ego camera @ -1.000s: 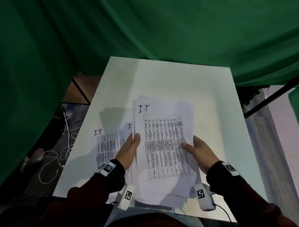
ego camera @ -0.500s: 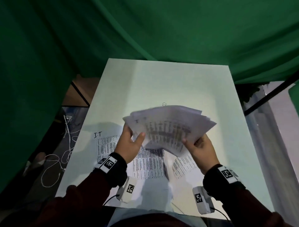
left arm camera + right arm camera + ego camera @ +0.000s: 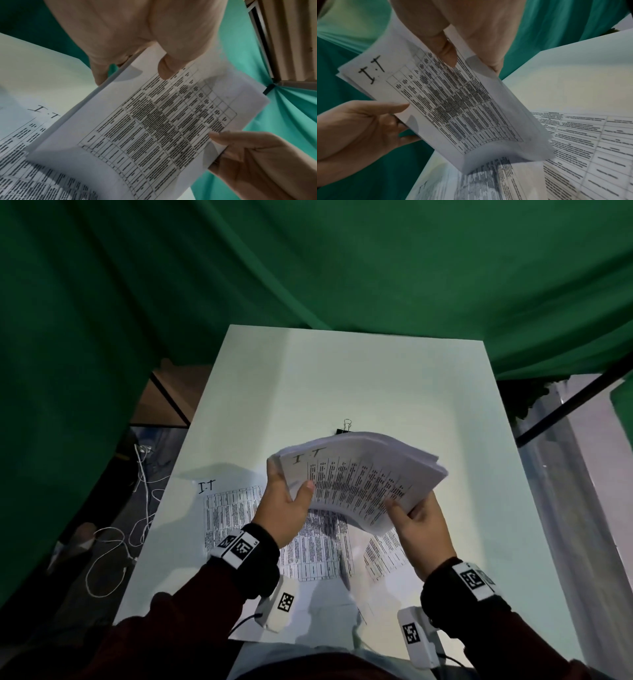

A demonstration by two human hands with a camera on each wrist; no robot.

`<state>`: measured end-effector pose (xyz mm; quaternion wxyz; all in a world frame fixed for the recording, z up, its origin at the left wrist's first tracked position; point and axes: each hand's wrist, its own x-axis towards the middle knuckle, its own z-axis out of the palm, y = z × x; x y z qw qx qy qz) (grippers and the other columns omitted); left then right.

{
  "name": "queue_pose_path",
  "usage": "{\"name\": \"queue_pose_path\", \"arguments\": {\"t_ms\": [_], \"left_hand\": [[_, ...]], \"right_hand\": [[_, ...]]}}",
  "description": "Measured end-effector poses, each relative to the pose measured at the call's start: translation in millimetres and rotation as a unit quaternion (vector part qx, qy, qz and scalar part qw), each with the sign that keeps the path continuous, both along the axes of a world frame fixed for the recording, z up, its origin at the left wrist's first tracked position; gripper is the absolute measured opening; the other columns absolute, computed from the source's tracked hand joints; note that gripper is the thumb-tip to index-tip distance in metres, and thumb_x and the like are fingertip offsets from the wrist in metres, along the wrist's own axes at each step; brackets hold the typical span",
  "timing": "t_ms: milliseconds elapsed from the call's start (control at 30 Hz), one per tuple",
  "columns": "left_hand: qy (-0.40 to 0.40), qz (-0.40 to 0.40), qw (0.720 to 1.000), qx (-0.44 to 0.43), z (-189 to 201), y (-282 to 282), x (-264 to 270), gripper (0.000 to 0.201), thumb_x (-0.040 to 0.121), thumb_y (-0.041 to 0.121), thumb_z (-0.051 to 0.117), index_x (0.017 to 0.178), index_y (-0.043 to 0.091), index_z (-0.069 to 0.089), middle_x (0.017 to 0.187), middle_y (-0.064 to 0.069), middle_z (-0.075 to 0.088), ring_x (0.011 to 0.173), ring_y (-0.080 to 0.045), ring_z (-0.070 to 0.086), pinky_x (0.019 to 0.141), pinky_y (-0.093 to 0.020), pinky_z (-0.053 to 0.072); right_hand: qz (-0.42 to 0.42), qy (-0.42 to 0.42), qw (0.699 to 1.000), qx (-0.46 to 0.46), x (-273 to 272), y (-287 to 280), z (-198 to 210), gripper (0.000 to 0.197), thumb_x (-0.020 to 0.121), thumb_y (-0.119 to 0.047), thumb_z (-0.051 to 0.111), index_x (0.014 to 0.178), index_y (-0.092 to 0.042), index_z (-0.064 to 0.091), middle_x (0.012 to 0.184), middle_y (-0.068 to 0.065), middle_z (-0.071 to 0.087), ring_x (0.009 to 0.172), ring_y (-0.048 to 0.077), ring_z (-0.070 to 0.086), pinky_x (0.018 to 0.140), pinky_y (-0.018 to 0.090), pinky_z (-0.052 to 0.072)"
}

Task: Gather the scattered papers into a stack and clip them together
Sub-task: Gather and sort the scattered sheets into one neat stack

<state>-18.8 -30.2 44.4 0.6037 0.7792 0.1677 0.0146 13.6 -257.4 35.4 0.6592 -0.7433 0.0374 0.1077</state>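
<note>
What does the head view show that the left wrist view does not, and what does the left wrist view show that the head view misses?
Only the head view shows the binder clip on the white table beyond the lifted stack, both wristbands, and the loose sheets spread below. Only the left wrist view shows the stack of papers close up, its near end bowing downward. Both show the left hand and right hand gripping the stack's opposite sides, thumbs on top, above a sheet marked "I.T".
</note>
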Motion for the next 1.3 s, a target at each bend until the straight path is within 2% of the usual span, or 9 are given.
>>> {"name": "queue_pose_path", "arguments": {"t_ms": [167,267,333,533,733,867,967,1133,1300], "left_hand": [[0.011,0.005,1.000,0.002,-11,2,1,0.049,0.101,0.010,0.055,0.128,0.036,0.023,0.113,0.014,0.063,0.093,0.020,0.060,0.074,0.002,0.042],[0.049,-0.007,0.999,0.002,-22,3,4,0.056,0.101,0.016,0.055,0.133,0.045,0.019,0.124,0.011,0.062,0.112,-0.001,0.061,0.098,-0.022,0.045],[0.064,-0.015,0.998,0.008,-28,2,4,0.054,0.102,0.018,0.053,0.143,0.034,0.022,0.129,0.006,0.058,0.118,-0.012,0.057,0.105,-0.032,0.040],[0.063,-0.022,0.997,0.031,-35,-1,6,0.027,0.108,0.023,0.041,0.133,0.024,0.031,0.115,0.009,0.055,0.103,-0.003,0.056,0.080,-0.013,0.040],[0.102,-0.044,0.992,0.051,-54,3,5,0.034,0.108,0.026,0.038,0.141,0.018,0.032,0.125,-0.001,0.056,0.113,-0.019,0.056,0.078,-0.016,0.040],[0.108,-0.014,0.993,0.035,-68,21,6,0.028,0.102,0.022,0.054,0.123,0.029,0.038,0.118,0.001,0.062,0.112,-0.021,0.061,0.092,-0.034,0.051],[0.210,0.025,0.972,0.107,-94,46,-8,0.054,0.089,0.030,0.073,0.130,0.030,0.039,0.125,-0.009,0.058,0.117,-0.031,0.061,0.100,-0.045,0.051],[0.379,0.000,0.880,0.286,-122,60,-40,0.104,0.064,0.060,0.084,0.147,0.026,0.029,0.149,-0.014,0.033,0.135,-0.040,0.040,0.109,-0.052,0.041],[0.361,0.022,0.911,0.199,-129,59,-33,0.096,0.071,0.033,0.090,0.144,0.013,0.031,0.144,-0.017,0.040,0.121,-0.037,0.057,0.097,-0.043,0.051]], "right_hand": [[0.005,0.013,1.000,-0.028,2,0,-9,0.037,0.099,-0.001,0.057,0.132,-0.018,0.054,0.119,-0.004,0.072,0.109,0.006,0.069,0.092,0.029,0.055],[0.014,0.037,0.997,-0.066,4,0,-21,0.034,0.100,-0.004,0.055,0.131,-0.018,0.056,0.119,-0.007,0.071,0.111,0.007,0.065,0.100,0.038,0.052],[0.027,0.049,0.995,-0.079,3,1,-27,0.034,0.101,-0.005,0.053,0.131,-0.020,0.056,0.118,-0.011,0.069,0.112,0.008,0.064,0.103,0.040,0.049],[0.023,0.057,0.994,-0.093,5,3,-36,0.033,0.101,-0.008,0.054,0.129,-0.025,0.057,0.120,-0.011,0.069,0.116,0.017,0.063,0.102,0.040,0.048],[0.045,0.077,0.990,-0.109,11,-1,-43,0.030,0.104,-0.015,0.053,0.132,-0.023,0.059,0.124,-0.007,0.070,0.120,0.021,0.062,0.108,0.046,0.047],[0.006,0.086,0.993,-0.086,22,-12,-32,0.024,0.104,-0.011,0.056,0.120,-0.025,0.066,0.112,-0.006,0.074,0.110,0.023,0.066,0.101,0.041,0.050],[-0.024,0.086,0.992,-0.086,28,-31,-27,0.024,0.102,-0.009,0.058,0.121,-0.020,0.069,0.108,-0.001,0.076,0.099,0.026,0.069,0.094,0.041,0.054],[-0.041,0.150,0.978,-0.136,25,-73,-47,0.020,0.101,-0.007,0.059,0.117,-0.013,0.068,0.101,0.004,0.075,0.096,0.033,0.071,0.093,0.050,0.056],[-0.051,0.217,0.963,-0.151,8,-96,-72,0.020,0.100,-0.003,0.056,0.112,-0.013,0.068,0.100,0.014,0.075,0.087,0.036,0.070,0.088,0.056,0.056]]}}
